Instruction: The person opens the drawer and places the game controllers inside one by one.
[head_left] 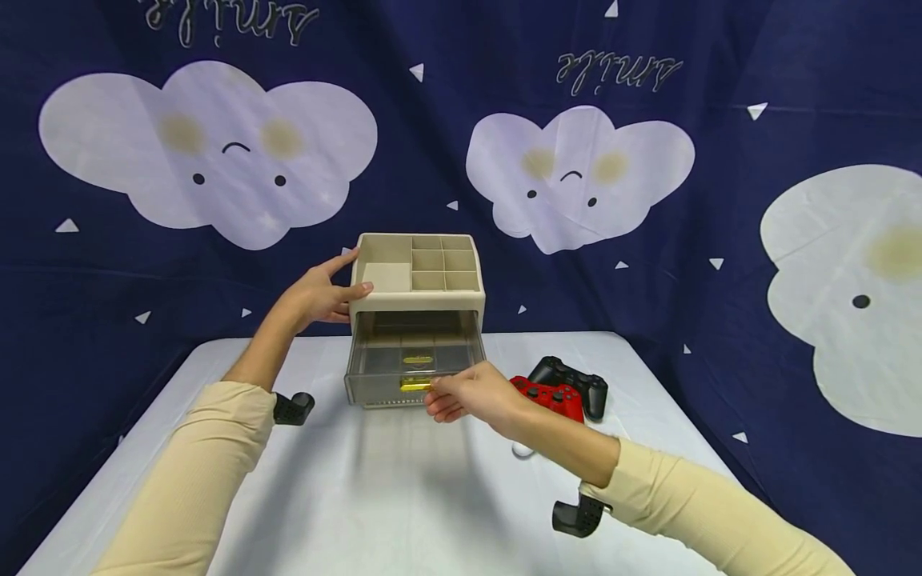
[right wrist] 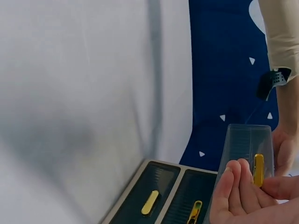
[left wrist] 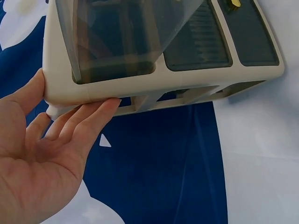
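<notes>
A cream desktop drawer organizer (head_left: 418,302) stands on the white table, with its top clear drawer (head_left: 374,390) pulled partway out. My left hand (head_left: 317,298) holds the organizer's upper left corner. In the left wrist view, the fingers (left wrist: 88,123) lie along its side while the thumb (left wrist: 35,91) touches the top. My right hand (head_left: 471,394) pinches the gold handle (head_left: 414,384) of that drawer. The right wrist view shows the thumb (right wrist: 275,186) at the same handle, with the other fingers beside it. Two lower drawers with gold handles show below, shut.
Right of the organizer lie a red game controller (head_left: 558,398) and a black game controller (head_left: 592,390), partly overlapping. A small round item (head_left: 523,450) is half hidden under the right forearm. Behind the table hangs a dark blue cloth (head_left: 425,184) with cloud prints.
</notes>
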### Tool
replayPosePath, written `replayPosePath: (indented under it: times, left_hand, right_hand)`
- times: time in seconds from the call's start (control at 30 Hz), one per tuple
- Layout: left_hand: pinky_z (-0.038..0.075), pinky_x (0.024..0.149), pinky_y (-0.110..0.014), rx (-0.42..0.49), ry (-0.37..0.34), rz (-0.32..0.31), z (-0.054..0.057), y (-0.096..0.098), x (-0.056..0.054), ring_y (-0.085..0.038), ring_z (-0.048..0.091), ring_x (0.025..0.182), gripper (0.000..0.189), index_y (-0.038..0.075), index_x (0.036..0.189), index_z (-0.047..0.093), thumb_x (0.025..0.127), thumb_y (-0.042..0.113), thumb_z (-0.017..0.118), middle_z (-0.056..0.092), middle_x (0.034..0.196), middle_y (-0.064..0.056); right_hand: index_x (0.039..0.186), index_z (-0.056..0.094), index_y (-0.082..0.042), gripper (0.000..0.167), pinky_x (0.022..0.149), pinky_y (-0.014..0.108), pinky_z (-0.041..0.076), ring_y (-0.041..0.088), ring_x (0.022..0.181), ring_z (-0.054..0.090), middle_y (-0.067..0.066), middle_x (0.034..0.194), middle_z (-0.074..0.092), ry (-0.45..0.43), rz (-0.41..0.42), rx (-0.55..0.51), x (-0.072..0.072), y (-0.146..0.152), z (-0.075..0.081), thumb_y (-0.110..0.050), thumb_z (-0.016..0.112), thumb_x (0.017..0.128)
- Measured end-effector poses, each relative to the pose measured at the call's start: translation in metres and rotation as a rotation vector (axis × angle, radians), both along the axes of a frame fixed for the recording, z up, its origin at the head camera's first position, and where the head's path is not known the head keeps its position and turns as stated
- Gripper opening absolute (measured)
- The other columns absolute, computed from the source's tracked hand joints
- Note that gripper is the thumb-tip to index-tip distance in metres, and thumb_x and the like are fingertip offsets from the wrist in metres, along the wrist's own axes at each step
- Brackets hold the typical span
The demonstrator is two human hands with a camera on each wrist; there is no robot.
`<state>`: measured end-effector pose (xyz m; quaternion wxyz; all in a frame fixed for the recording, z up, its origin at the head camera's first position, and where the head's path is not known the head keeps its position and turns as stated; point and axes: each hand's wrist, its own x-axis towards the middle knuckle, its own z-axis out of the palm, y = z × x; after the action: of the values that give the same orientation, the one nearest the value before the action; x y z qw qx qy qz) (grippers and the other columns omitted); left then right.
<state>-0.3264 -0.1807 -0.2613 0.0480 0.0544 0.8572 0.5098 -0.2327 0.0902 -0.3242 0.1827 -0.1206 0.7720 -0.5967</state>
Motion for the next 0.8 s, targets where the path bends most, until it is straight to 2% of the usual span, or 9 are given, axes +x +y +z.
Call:
replayPosePath:
  times: [0.13, 0.27, 0.4, 0.53, 0.67, 0.8]
  left_hand:
    - [0.051, 0.104, -0.056, -0.003, 0.002, 0.0, 0.0, 0.0, -0.001, -0.047, 0.062, 0.123, 0.083, 0.035, 0.164, 0.006, 0.103, 0.027, 0.062, 0.047, 0.147, -0.031]
    - [0.051, 0.104, -0.057, 0.008, -0.001, -0.007, 0.001, 0.0, -0.001, -0.046, 0.061, 0.123, 0.083, 0.034, 0.164, 0.006, 0.103, 0.027, 0.062, 0.047, 0.147, -0.031]
    - [0.051, 0.103, -0.056, 0.003, -0.002, -0.011, 0.001, 0.001, -0.001, -0.045, 0.061, 0.124, 0.083, 0.034, 0.164, 0.005, 0.103, 0.027, 0.062, 0.046, 0.149, -0.031]
    - [0.052, 0.103, -0.055, -0.004, -0.002, -0.01, 0.0, 0.001, -0.001, -0.045, 0.061, 0.124, 0.083, 0.033, 0.164, 0.005, 0.104, 0.027, 0.061, 0.045, 0.15, -0.03]
    - [0.052, 0.103, -0.055, 0.002, -0.003, -0.011, -0.001, 0.001, -0.002, -0.045, 0.061, 0.125, 0.083, 0.034, 0.164, 0.005, 0.103, 0.027, 0.062, 0.042, 0.152, -0.03]
    - [0.051, 0.103, -0.056, 0.003, 0.001, -0.01, -0.001, 0.001, -0.002, -0.045, 0.061, 0.125, 0.084, 0.035, 0.164, 0.005, 0.103, 0.028, 0.062, 0.042, 0.152, -0.03]
  right_hand:
    - [0.1, 0.076, 0.009, 0.03, 0.08, 0.033, 0.062, 0.015, 0.077, 0.073, 0.01, 0.088, 0.077, 0.004, 0.023, 0.017, 0.0, 0.002, 0.001, -0.017, 0.061, 0.1]
    - [0.106, 0.076, 0.007, 0.031, 0.082, 0.035, 0.063, 0.02, 0.081, 0.076, 0.015, 0.093, 0.078, -0.02, 0.093, 0.062, -0.003, 0.007, 0.007, -0.019, 0.06, 0.101]
    - [0.113, 0.075, 0.005, 0.032, 0.086, 0.039, 0.062, 0.025, 0.088, 0.076, 0.018, 0.1, 0.077, -0.034, 0.192, 0.133, -0.008, 0.018, 0.019, -0.021, 0.061, 0.1]
    - [0.114, 0.074, 0.006, 0.034, 0.089, 0.041, 0.061, 0.028, 0.094, 0.075, 0.02, 0.106, 0.076, -0.014, 0.253, 0.169, -0.013, 0.029, 0.035, -0.023, 0.059, 0.101]
    - [0.115, 0.073, 0.006, 0.035, 0.089, 0.04, 0.061, 0.033, 0.096, 0.075, 0.023, 0.111, 0.074, 0.004, 0.245, 0.159, -0.018, 0.041, 0.049, -0.023, 0.057, 0.102]
    - [0.119, 0.071, 0.006, 0.036, 0.088, 0.037, 0.061, 0.033, 0.097, 0.074, 0.022, 0.111, 0.074, 0.045, 0.203, 0.168, -0.026, 0.058, 0.055, -0.023, 0.057, 0.102]
